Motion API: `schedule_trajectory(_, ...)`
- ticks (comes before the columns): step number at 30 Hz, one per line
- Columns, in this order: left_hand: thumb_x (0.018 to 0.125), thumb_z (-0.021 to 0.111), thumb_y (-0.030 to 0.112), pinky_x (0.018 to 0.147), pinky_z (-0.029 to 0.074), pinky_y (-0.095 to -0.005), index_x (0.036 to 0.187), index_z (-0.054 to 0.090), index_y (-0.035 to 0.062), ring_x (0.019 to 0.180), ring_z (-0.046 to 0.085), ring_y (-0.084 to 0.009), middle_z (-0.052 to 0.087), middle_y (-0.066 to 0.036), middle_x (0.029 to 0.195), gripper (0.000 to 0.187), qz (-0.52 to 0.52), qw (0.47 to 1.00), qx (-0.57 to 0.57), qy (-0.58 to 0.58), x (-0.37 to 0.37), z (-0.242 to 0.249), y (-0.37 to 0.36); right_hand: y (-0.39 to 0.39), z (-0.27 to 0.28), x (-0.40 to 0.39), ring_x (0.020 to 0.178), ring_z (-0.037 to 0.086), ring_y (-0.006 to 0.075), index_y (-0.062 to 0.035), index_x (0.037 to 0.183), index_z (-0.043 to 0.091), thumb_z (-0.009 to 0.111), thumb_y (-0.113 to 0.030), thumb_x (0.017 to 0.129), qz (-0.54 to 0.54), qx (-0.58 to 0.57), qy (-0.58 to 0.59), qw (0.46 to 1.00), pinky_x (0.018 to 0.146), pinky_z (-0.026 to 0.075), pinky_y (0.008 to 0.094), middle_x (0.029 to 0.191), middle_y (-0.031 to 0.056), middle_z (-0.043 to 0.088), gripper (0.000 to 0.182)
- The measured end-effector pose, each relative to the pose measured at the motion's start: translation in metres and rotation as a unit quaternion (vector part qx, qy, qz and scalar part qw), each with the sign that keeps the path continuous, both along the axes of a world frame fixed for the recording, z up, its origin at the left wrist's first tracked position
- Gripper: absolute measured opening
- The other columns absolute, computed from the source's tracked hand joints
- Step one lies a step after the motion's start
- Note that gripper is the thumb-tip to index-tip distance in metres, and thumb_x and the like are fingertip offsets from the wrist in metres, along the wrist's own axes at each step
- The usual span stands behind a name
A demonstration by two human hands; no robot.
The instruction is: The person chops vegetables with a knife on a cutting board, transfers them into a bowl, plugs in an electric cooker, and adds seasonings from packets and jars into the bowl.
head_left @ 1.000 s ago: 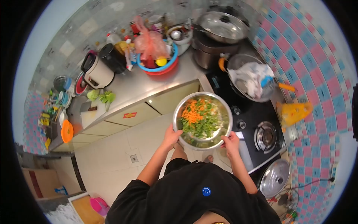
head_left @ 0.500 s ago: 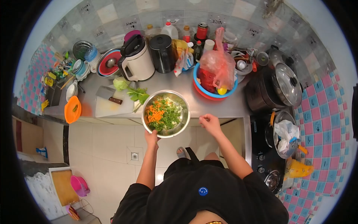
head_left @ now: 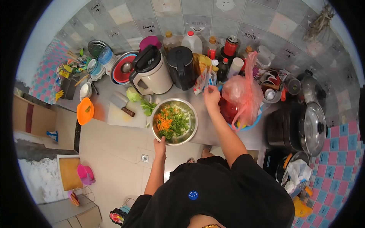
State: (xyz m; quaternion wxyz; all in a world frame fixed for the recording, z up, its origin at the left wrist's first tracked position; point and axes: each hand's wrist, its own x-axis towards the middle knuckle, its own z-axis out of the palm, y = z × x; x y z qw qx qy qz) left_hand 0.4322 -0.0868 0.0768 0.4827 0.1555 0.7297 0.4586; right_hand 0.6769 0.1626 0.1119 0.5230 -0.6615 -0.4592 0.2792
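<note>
A steel mixing bowl at the counter's front edge holds shredded orange carrot, chopped greens and pale shreds. My left hand grips its near rim, thumb on top and fingers underneath. My right hand is over the counter behind and right of the bowl, fingers curled at the lower edge of a white, red and blue packet. Whether the fingers hold the packet, or anything small, I cannot make out. Close to the right wrist is a blue basin with red plastic bags in it.
Left of the bowl, a cleaver lies on a white cutting board near leafy greens. A soymilk maker, a black kettle and several bottles line the wall. An orange bowl stands left; a dark cooker stands right.
My right hand has moved from beside the bowl, at the counter edge, forward to the packet by the bottles. My left hand still grips the bowl. The camera view has shifted.
</note>
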Motion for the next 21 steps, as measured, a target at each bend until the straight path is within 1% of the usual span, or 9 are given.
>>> schedule_trajectory(1, 0.091, 0.062, 0.016, 0.099, 0.042, -0.0405, 0.130, 0.041, -0.0096, 0.115, 0.054, -0.0310, 0.054, -0.021, 0.123, 0.052, 0.044, 0.986, -0.002, 0.160, 0.008, -0.005, -0.001, 0.001, 0.020, -0.006, 0.088, 0.068, 0.0377, 0.0033, 0.105, 0.066, 0.071, -0.027, 0.081, -0.003, -0.008, -0.039, 0.999, 0.081, 0.052, 0.0435, 0.095, 0.0217, 0.070, 0.039)
schedule_trajectory(4, 0.091, 0.061, 0.019, 0.096, 0.043, -0.0413, 0.138, 0.039, -0.0031, 0.118, 0.050, -0.0300, 0.048, -0.020, 0.131, 0.057, 0.025, 0.883, 0.069, 0.464, 0.017, 0.017, 0.002, 0.022, 0.027, -0.019, 0.083, 0.068, 0.0380, -0.0031, 0.100, 0.069, 0.068, -0.023, 0.082, -0.008, -0.025, -0.117, 0.993, 0.075, 0.052, 0.0442, 0.089, 0.0210, 0.070, 0.027)
schedule_trajectory(8, 0.095, 0.053, 0.008, 0.082, 0.050, -0.0290, 0.134, 0.042, -0.0017, 0.104, 0.060, -0.0203, 0.049, -0.014, 0.131, 0.042, 0.072, 0.954, 0.207, 0.204, 0.046, 0.071, 0.018, 0.028, 0.018, -0.022, 0.072, 0.065, 0.0396, -0.0092, 0.094, 0.069, 0.065, -0.021, 0.083, -0.005, 0.019, -0.162, 0.987, 0.065, 0.050, 0.0467, 0.076, 0.0187, 0.067, 0.017)
schedule_trajectory(9, 0.096, 0.051, 0.005, 0.072, 0.051, -0.0234, 0.129, 0.047, -0.0009, 0.092, 0.064, -0.0151, 0.057, -0.012, 0.123, 0.033, 0.073, 0.949, 0.239, 0.191, 0.045, 0.072, 0.027, 0.025, 0.032, -0.022, 0.070, 0.065, 0.0394, -0.0082, 0.093, 0.068, 0.064, -0.021, 0.084, -0.003, 0.041, -0.161, 0.986, 0.064, 0.050, 0.0467, 0.075, 0.0184, 0.066, 0.016)
schedule_trajectory(12, 0.096, 0.053, 0.004, 0.077, 0.051, -0.0259, 0.123, 0.051, -0.0026, 0.091, 0.065, -0.0155, 0.063, -0.013, 0.110, 0.028, -0.022, 0.976, 0.206, 0.067, 0.032, 0.086, 0.038, -0.007, 0.086, -0.017, 0.064, 0.064, 0.0357, -0.0055, 0.093, 0.065, 0.063, -0.018, 0.088, 0.036, 0.081, -0.132, 0.987, 0.060, 0.049, 0.0441, 0.071, 0.0168, 0.065, 0.014)
schedule_trajectory(15, 0.096, 0.057, 0.009, 0.079, 0.052, -0.0275, 0.125, 0.053, -0.0028, 0.098, 0.065, -0.0182, 0.066, -0.013, 0.105, 0.031, -0.112, 0.981, 0.159, -0.008, 0.020, 0.087, 0.049, -0.048, 0.147, -0.014, 0.058, 0.061, 0.0182, -0.0019, 0.095, 0.065, 0.065, -0.013, 0.090, 0.172, 0.101, -0.062, 0.978, 0.056, 0.047, 0.0318, 0.069, 0.0109, 0.064, 0.012)
schedule_trajectory(18, 0.097, 0.061, 0.017, 0.084, 0.052, -0.0295, 0.135, 0.047, 0.0002, 0.103, 0.064, -0.0209, 0.066, -0.012, 0.110, 0.045, -0.133, 0.966, 0.175, -0.135, 0.008, 0.087, 0.056, -0.080, 0.180, -0.027, 0.062, 0.059, 0.0093, 0.0006, 0.099, 0.066, 0.066, -0.011, 0.091, 0.325, 0.020, 0.032, 0.945, 0.057, 0.047, 0.0260, 0.073, 0.0043, 0.066, 0.014)
schedule_trajectory(19, 0.094, 0.066, 0.024, 0.094, 0.050, -0.0340, 0.142, 0.040, 0.0028, 0.111, 0.061, -0.0241, 0.063, -0.013, 0.118, 0.059, -0.115, 0.956, 0.154, -0.220, 0.003, 0.090, 0.059, -0.085, 0.183, -0.032, 0.063, 0.058, 0.0070, 0.0013, 0.099, 0.066, 0.066, -0.011, 0.091, 0.369, -0.018, 0.087, 0.925, 0.057, 0.046, 0.0244, 0.075, 0.0025, 0.066, 0.014)
schedule_trajectory(21, 0.093, 0.067, 0.026, 0.094, 0.050, -0.0348, 0.142, 0.040, 0.0051, 0.115, 0.059, -0.0228, 0.061, -0.012, 0.124, 0.060, -0.103, 0.908, 0.199, -0.353, -0.010, 0.095, 0.056, -0.089, 0.181, -0.045, 0.067, 0.058, 0.0057, 0.0014, 0.100, 0.066, 0.066, -0.010, 0.092, 0.408, -0.052, 0.124, 0.903, 0.060, 0.047, 0.0223, 0.080, 0.0009, 0.067, 0.014)
